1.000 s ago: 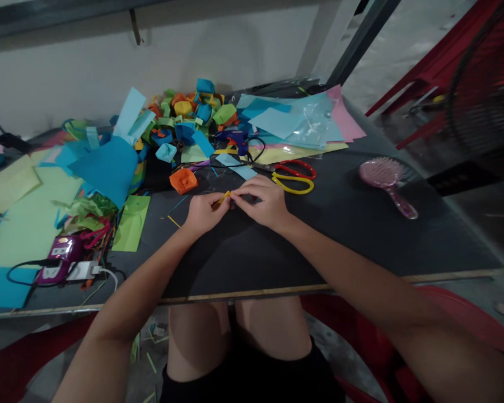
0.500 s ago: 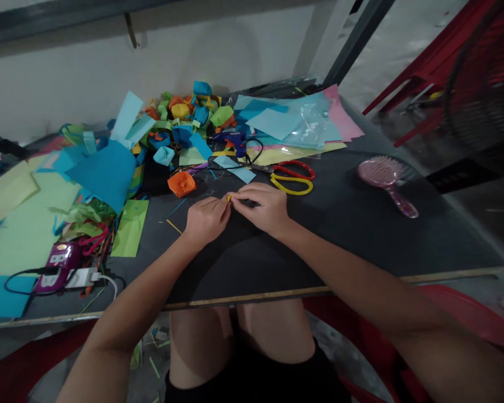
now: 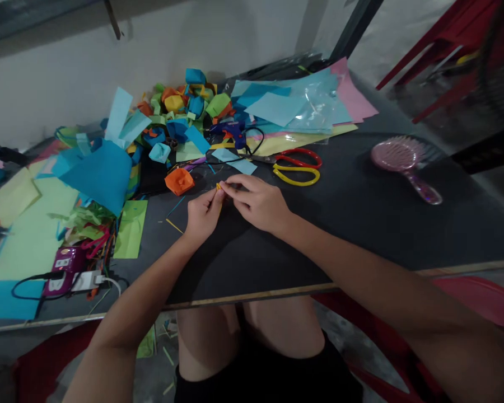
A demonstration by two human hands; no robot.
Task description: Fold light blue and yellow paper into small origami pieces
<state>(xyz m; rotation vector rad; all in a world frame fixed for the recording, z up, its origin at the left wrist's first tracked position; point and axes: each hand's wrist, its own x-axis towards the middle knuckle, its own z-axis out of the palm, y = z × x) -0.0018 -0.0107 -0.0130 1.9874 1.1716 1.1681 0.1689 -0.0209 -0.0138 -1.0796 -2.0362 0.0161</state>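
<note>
My left hand (image 3: 202, 212) and my right hand (image 3: 258, 202) meet over the dark table (image 3: 361, 224), fingertips pinched together on a small yellow paper strip (image 3: 219, 187). Only a tip of the strip shows between the fingers. An orange folded paper piece (image 3: 178, 181) lies just left of the hands. Red and yellow scissors (image 3: 296, 167) lie just right of them.
A heap of folded coloured paper pieces (image 3: 185, 112) and a blue glue gun (image 3: 234, 133) sit at the back. Blue, green and yellow sheets (image 3: 29, 218) cover the left. A pink hairbrush (image 3: 403, 162) lies at the right, a purple device with cables (image 3: 65, 268) at front left.
Both hands have stayed pinched on the yellow strip and shifted slightly left and away; less of the strip shows. The camera tilted a little.
</note>
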